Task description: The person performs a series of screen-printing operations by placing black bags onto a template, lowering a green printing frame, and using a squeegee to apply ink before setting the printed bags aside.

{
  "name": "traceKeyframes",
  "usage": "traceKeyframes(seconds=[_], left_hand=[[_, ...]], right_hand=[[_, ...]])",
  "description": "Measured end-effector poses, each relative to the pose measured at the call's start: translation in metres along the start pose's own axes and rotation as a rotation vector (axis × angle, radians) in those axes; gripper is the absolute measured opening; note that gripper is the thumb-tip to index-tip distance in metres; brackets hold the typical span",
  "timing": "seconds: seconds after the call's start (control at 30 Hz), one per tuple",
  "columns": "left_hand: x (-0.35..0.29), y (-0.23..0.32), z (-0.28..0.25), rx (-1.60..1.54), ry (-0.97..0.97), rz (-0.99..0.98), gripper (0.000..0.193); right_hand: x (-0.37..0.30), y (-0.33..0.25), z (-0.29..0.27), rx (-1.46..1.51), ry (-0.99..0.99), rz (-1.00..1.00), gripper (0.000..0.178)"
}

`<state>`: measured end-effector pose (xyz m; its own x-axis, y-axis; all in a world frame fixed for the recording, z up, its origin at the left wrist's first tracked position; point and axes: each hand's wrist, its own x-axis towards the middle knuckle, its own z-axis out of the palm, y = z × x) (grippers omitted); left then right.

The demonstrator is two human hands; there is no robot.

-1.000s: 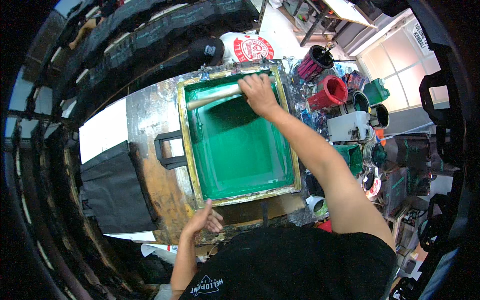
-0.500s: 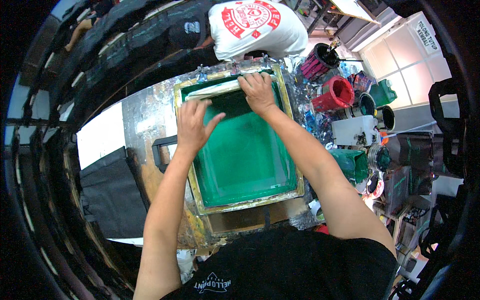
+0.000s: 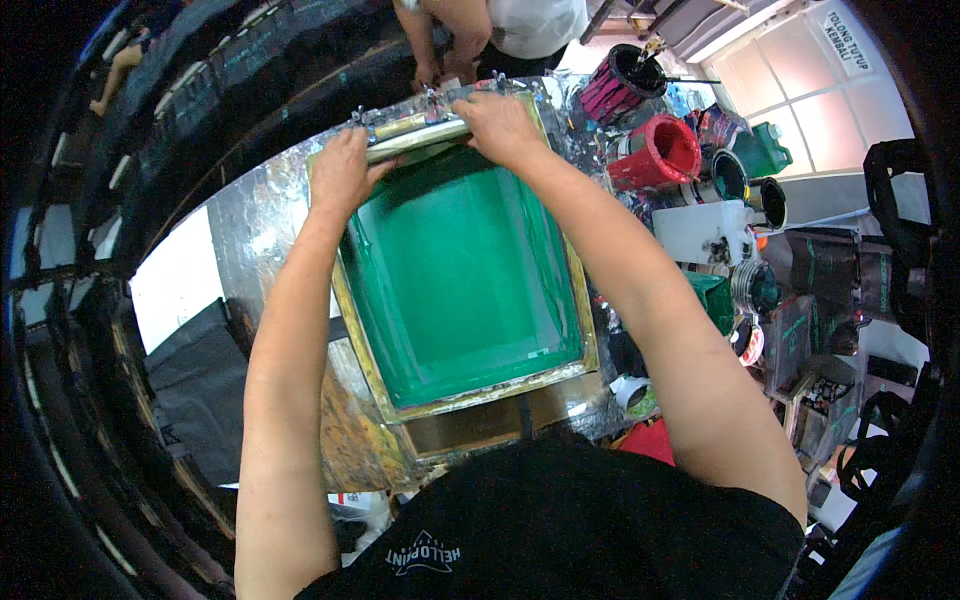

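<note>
Gripping a long pale bar [image 3: 415, 135] at the far end of a green printing screen [image 3: 460, 275], both hands are closed on it: the left hand [image 3: 340, 175] wraps its left end, and the right hand [image 3: 500, 125] presses down on its right end with fingers curled over the top. The bar lies across the screen's far edge, which sits in a yellowish frame [image 3: 480, 395] on a paint-stained table [image 3: 255, 235].

To the right stands a crowd of containers: a pink and black bucket [image 3: 620, 85] farthest away, a red bucket [image 3: 655, 155] nearer, a green jug [image 3: 765, 150] beside dark round tins [image 3: 730, 175], and a white rectangular tub [image 3: 705, 230] smeared with dark marks. A green tub [image 3: 715, 300] is partly hidden behind the right forearm. High at the right edge a small white sign [image 3: 845, 40] with dark lettering hangs on a pale wall panel. A white logo [image 3: 425, 553] marks the person's black shirt at the bottom.

Another person [image 3: 500, 30] stands at the far end of the table, cut off at the top edge so only a white top and arms show. A black cloth [image 3: 195, 390] lies at the left, and the dark shapes ringing the left side are too bent and shadowed to make out. The clamps at the far end of the screen are small and blurred.
</note>
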<state>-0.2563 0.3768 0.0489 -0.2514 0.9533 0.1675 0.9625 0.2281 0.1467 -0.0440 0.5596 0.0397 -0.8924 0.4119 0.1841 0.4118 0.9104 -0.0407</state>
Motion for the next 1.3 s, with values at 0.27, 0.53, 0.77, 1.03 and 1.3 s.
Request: traceKeyframes(seconds=[0.27, 0.53, 0.77, 1.03, 1.3], left_hand=[[-0.012, 0.004, 0.004, 0.076, -0.019, 0.029, 0.035], [-0.079, 0.032, 0.007, 0.050, 0.004, 0.041, 0.033], [-0.155, 0.067, -0.003, 0.062, -0.027, 0.059, 0.040], [-0.251, 0.120, -0.020, -0.033, 0.009, 0.064, 0.042], [-0.327, 0.157, -0.037, -0.046, -0.107, 0.083, 0.046]], right_hand=[[-0.006, -0.005, 0.007, -0.002, -0.008, 0.001, 0.036], [-0.069, -0.040, -0.002, -0.048, -0.077, 0.027, 0.032], [-0.148, -0.080, -0.019, 0.006, -0.129, 0.050, 0.027], [-0.245, -0.127, -0.042, 0.002, -0.171, 0.049, 0.032], [-0.332, -0.168, -0.057, 0.036, -0.136, 0.063, 0.025]])
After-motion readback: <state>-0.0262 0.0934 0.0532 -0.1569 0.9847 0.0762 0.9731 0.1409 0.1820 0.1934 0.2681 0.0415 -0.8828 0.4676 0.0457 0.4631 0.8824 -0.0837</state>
